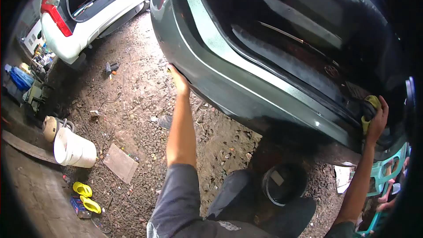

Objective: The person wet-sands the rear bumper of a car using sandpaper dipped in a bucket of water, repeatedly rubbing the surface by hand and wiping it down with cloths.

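My left hand (178, 81) grips the lower edge of a dark grey-green rear bumper (229, 86) on a car; some of its fingers are hidden behind that edge. At the far right, my right hand (379, 121) is closed around a yellow-and-black tool (372, 103), whose exact kind I cannot make out. It is held against the bumper's right end, beside the dark tailgate opening. A lighter band runs along the bumper's upper ledge. Between my knees is a round black container (286, 184) with a small pale block in it.
A white car (88, 31) stands at upper left with its rear open. On the gravel (145, 106) are a white bucket (75, 147), a flat board (120, 163) and yellow clogs (86, 196). A turquoise plastic chair (387, 169) is at right, with part of another person near it.
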The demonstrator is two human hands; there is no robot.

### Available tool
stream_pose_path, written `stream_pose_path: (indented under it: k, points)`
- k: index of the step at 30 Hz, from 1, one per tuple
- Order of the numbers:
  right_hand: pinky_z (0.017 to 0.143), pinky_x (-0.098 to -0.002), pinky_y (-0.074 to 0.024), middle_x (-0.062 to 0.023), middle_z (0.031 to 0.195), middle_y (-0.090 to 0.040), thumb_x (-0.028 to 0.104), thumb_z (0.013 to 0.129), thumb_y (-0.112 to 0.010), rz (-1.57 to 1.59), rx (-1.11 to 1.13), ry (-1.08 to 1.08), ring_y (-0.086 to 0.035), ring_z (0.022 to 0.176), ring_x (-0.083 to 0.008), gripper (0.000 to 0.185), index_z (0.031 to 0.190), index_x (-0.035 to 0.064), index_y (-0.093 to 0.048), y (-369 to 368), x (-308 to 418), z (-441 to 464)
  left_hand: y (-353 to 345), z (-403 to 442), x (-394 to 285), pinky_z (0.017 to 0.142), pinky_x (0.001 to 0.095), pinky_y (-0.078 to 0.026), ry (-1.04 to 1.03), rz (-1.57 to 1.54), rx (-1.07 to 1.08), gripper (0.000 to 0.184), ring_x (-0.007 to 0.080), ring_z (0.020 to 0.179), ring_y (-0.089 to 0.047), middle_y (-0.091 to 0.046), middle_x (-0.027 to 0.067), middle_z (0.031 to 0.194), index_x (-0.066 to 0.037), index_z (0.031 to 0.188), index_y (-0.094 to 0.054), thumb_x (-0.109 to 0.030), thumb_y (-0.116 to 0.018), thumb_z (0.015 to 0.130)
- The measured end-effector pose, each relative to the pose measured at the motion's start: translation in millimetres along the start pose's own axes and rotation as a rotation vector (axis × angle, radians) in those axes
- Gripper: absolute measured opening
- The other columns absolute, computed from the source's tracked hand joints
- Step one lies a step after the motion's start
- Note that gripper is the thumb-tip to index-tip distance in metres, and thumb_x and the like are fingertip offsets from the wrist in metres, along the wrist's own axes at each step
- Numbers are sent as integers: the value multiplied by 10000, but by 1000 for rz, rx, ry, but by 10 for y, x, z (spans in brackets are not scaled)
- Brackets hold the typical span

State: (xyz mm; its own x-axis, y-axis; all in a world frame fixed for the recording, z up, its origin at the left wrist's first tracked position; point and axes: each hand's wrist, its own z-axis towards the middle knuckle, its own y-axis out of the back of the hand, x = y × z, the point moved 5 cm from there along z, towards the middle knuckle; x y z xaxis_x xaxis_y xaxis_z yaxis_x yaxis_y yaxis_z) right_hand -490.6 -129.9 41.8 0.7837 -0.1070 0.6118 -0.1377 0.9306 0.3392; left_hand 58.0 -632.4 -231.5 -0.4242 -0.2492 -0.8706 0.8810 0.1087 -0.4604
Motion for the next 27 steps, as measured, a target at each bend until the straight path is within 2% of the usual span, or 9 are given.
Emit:
stream_pose_path:
  k: [2,3,4,5,9,15,18,23,27]
  points:
    - [1065,-308,-390,-100,1277,-608,93,1007,-396,17,4,-7,-563,1198,-194,359,1298,2,-584,9,-55,13,-273,-633,17,1183,377,-236,-137,-32,-17,871,308,1414,-317,-258,181,1589,16,1560,-144,-645,-308,1016]
    - [1064,-308,-390,-99,1276,-608,92,1007,-397,31,10,-9,-563,1197,-193,358,1298,2,-584,-4,-82,5,-467,-1134,-100,1214,421,-152,-137,12,-11,924,321,1488,-152,-35,192,1642,-7,1568,52,-654,-294,1007]
    - [1062,-307,-391,-100,1275,-609,93,1006,-400,41,11,-14,-563,1195,-192,357,1297,1,-584,-10,-105,-2,-558,-1580,-32,1231,430,-49,-197,343,-75,919,336,1522,11,76,208,1644,3,1564,56,-646,-282,1008]
    - [1061,-306,-392,-100,1273,-609,93,1006,-402,50,10,-14,-563,1193,-190,355,1296,1,-584,-9,-120,8,-772,-2049,-106,1228,445,28,-233,338,-3,871,346,1521,100,128,232,1633,24,1555,72,-573,-287,1033]
    - [1028,-298,-424,-96,1258,-613,82,993,-405,17,19,-2,-586,1153,-184,354,1287,6,-587,1,-83,37,-1050,-2597,-319,1218,492,34,-267,432,59,796,381,1516,103,126,274,1620,64,1541,74,-461,-279,1058]
    - [1031,-303,-421,-102,1248,-617,84,992,-411,22,-14,21,-587,1152,-186,352,1284,0,-588,-12,-105,52,-338,-407,-305,1239,386,-44,-197,78,-43,775,309,1528,-34,-16,221,1644,58,1550,-93,-520,-268,1063]
    - [1026,-305,-425,-103,1243,-619,79,986,-406,27,-3,24,-588,1150,-187,354,1277,0,-591,-36,-25,28,-531,-728,-518,1238,393,-52,-241,193,-118,774,317,1529,-32,-16,231,1641,64,1547,-97,-515,-270,1065]
    - [1037,-302,-414,-108,1252,-614,67,986,-391,11,39,41,-581,1160,-190,360,1279,-5,-587,-17,-58,10,-1386,-2963,-616,1217,499,18,-424,390,63,852,402,1517,71,101,270,1626,59,1551,23,-541,-290,1033]
    - [1036,-297,-411,-107,1244,-616,65,988,-395,70,29,-5,-580,1153,-180,355,1278,-7,-587,-7,-73,25,-1113,-2245,-606,1227,450,19,-363,312,18,848,345,1525,79,113,226,1638,54,1552,24,-543,-292,1039]
